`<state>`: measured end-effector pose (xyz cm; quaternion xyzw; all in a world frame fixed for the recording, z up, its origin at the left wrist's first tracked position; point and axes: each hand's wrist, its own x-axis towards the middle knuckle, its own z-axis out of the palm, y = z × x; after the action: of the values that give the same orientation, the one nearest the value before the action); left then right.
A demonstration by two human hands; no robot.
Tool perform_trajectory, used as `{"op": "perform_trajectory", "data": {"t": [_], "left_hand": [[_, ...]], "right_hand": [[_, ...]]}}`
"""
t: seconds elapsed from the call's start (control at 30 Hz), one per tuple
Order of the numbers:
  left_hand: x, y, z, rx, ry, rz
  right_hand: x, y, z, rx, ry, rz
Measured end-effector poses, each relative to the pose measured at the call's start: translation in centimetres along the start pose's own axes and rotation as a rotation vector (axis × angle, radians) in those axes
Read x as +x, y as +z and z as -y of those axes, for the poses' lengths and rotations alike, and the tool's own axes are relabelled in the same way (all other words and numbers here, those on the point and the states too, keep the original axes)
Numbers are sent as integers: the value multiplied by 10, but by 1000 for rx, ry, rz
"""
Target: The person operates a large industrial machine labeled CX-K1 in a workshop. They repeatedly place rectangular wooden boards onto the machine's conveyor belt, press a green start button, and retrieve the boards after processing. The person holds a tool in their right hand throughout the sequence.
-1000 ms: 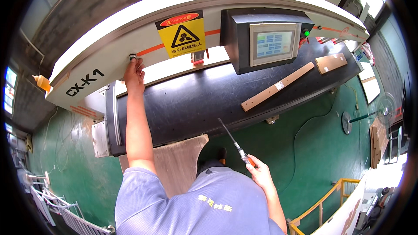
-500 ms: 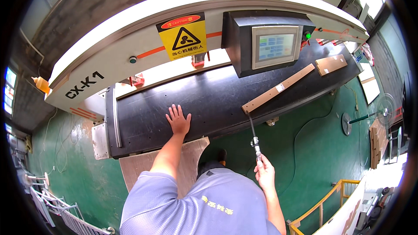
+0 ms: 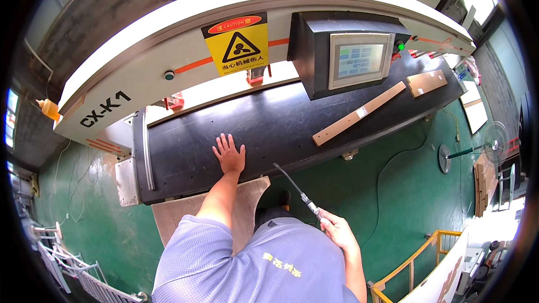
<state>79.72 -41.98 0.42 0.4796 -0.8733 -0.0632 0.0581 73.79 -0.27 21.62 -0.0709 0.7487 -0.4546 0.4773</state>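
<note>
My left hand (image 3: 229, 154) lies flat on the black machine table (image 3: 269, 129), its fingers spread and nothing in them. In front of my body, my right hand (image 3: 338, 229) is closed round the grip of what looks like an air blow gun (image 3: 310, 204), with a silver fitting and a long, thin dark tube. The slightly bent tube points up and left, its tip near the table's front edge. To the right on the table lies a long brown board strip (image 3: 359, 114) with a white label. Beyond it sits a shorter brown board (image 3: 426, 83).
Over the table spans a white machine beam (image 3: 135, 67) with a control screen (image 3: 360, 60) and a yellow warning sign (image 3: 236, 45). A wooden panel (image 3: 179, 219) adjoins the table front. A fan (image 3: 494, 143) stands right; a yellow frame (image 3: 410, 258) is lower right.
My right hand has swung the blow gun leftward, so its tip has left the near end of the long strip. My left hand stays on the table, and the boards have not moved.
</note>
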Motion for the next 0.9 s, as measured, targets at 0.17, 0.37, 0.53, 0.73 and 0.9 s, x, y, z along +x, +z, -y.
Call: {"op": "perform_trajectory", "data": {"t": [0.17, 0.37, 0.53, 0.73, 0.9], "left_hand": [[0, 3, 0, -9, 12, -15], [-1, 1, 1, -12, 6, -4], [-1, 4, 1, -16, 17, -25], [-1, -2, -1, -13, -1, -3], [0, -2, -1, -10, -7, 5]], "right_hand": [[1, 2, -10, 0, -110, 53], [-6, 3, -5, -2, -83, -51], [-3, 3, -17, 214, -124, -253], [1, 2, -24, 257, -116, -303], [1, 8, -22, 194, -80, -247]]}}
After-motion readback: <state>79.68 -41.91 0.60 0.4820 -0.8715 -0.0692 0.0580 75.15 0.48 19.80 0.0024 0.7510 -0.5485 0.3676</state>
